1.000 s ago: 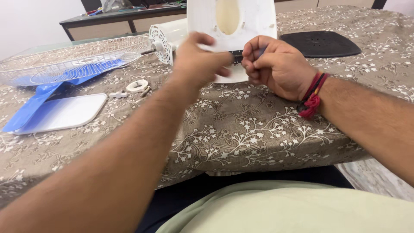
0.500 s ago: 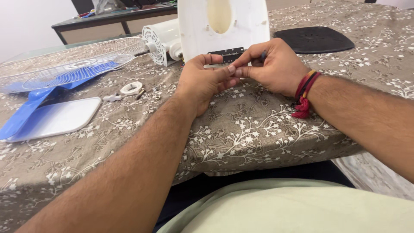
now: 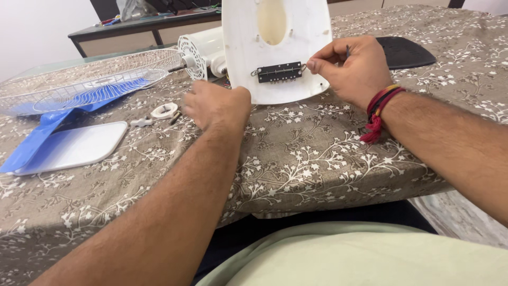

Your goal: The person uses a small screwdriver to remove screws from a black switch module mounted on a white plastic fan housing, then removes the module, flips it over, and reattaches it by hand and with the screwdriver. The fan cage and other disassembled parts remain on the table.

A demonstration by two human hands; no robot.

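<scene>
A bench [image 3: 317,175] under a brown cloth with white flower sprigs carries the parts of a dismantled fan. Toward its far left edge lies a wire fan guard [image 3: 90,85] with a blue blade [image 3: 47,132] partly beneath it, and a pale flat plate [image 3: 74,148] sits nearer the front left. A white motor housing [image 3: 203,53] lies at the far middle of the bench. Just beside it stands a white plastic panel [image 3: 275,47], upright, with a black terminal strip [image 3: 279,72] fixed across its lower part. A black flat pad [image 3: 405,50] rests near the far right edge.

The right hand [image 3: 352,71] is at the panel's right edge, its grip pinched shut on a thin dark tool [image 3: 347,50], the fingertips touching the end of the strip. The left hand [image 3: 217,106] rests loosely curled on the bench just left of the panel's foot, holding nothing that can be seen. A small white ring [image 3: 164,110] and a screw [image 3: 174,117] lie near that hand.
</scene>
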